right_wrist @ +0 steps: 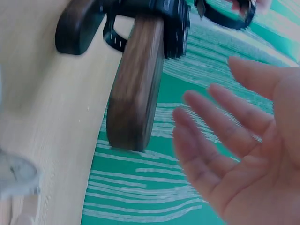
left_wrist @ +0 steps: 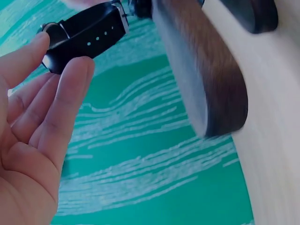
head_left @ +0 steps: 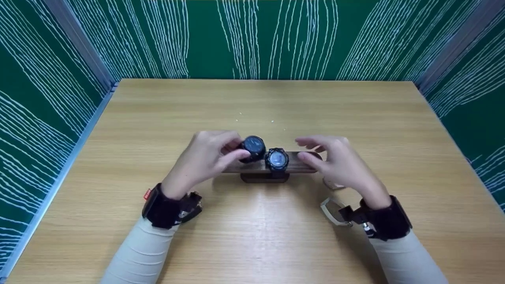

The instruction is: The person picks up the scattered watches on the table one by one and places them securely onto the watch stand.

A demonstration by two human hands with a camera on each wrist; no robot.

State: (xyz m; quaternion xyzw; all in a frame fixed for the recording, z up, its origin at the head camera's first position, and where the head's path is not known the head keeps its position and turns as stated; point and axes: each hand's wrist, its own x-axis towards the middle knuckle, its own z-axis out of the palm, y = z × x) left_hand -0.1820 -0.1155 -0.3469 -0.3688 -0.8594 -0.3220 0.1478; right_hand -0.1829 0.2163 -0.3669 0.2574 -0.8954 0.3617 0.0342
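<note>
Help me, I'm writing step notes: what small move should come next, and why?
Probably bring the right hand in to steady the wooden stand: that hand holds nothing, while the left hand pinches a black watch apart from the stand's bar, and a second watch sits strapped around that bar.
</note>
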